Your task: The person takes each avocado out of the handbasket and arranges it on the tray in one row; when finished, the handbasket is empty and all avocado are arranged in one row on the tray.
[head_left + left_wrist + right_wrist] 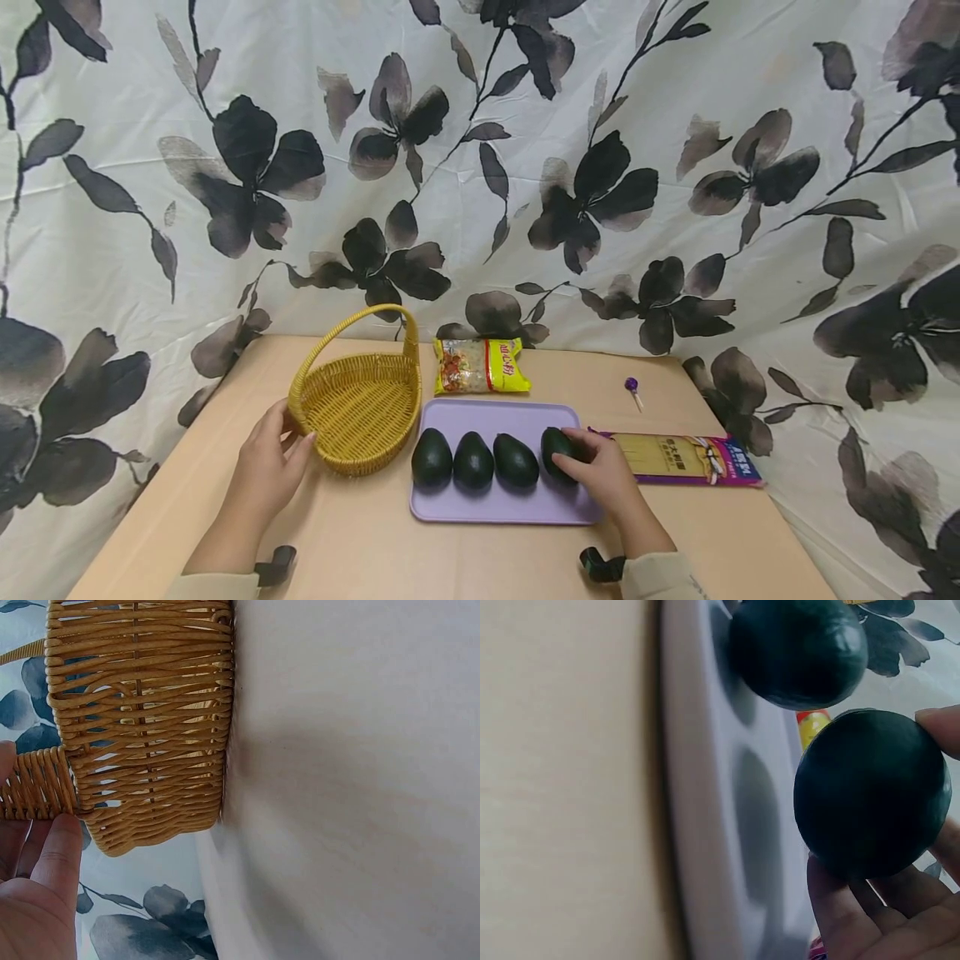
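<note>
My left hand (268, 467) grips the yellow wicker basket (360, 408) at the foot of its handle, on the left side. In the left wrist view the fingers and thumb lie on either side of the woven handle (37, 784), beside the basket wall (150, 727). With thumb and fingers around it, my right hand (603, 471) holds a dark green avocado (870, 795) over the right end of a lilac tray (510, 510). Several more avocados (473, 461) sit in a row on that tray, to the left of the held one.
A yellow packet of dried food (480, 367) lies behind the tray. To the right is a flat purple-edged pack of noodles (675, 458), with a purple lollipop (632, 385) farther back. Flower-patterned cloth (480, 167) hangs behind the table (450, 567).
</note>
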`<state>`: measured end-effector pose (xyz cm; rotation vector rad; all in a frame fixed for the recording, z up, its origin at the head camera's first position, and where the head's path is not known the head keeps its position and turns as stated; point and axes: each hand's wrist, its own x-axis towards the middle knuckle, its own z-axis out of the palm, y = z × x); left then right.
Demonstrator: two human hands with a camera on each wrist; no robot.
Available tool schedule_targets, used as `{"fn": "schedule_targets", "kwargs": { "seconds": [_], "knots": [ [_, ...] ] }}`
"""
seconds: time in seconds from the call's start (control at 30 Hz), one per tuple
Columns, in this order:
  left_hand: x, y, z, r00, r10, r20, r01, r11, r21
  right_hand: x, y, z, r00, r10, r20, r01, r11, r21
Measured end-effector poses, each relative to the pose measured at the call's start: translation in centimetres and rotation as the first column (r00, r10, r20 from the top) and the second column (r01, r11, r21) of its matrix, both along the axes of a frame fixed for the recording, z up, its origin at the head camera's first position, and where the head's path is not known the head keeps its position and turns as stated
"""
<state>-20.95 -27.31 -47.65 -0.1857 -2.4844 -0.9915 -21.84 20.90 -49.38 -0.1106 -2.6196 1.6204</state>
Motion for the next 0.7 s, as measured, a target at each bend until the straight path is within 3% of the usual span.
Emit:
{"fn": "schedule_targets", "kwargs": {
  "seconds": [0.3, 0.7],
  "knots": [
    [-0.2, -0.1, -0.2, 1.000, -0.001, 0.006, 0.001, 1.000, 0.004, 0.0, -0.2, -1.4, 1.000, -0.007, -0.011, 0.008, 0.999, 0.040],
    [-0.2, 0.0, -0.1, 1.000, -0.004, -0.009, 0.004, 1.000, -0.002, 0.1, -0.8, -1.8, 0.999, -0.031, 0.007, 0.031, 0.999, 0.043]
  ]
}}
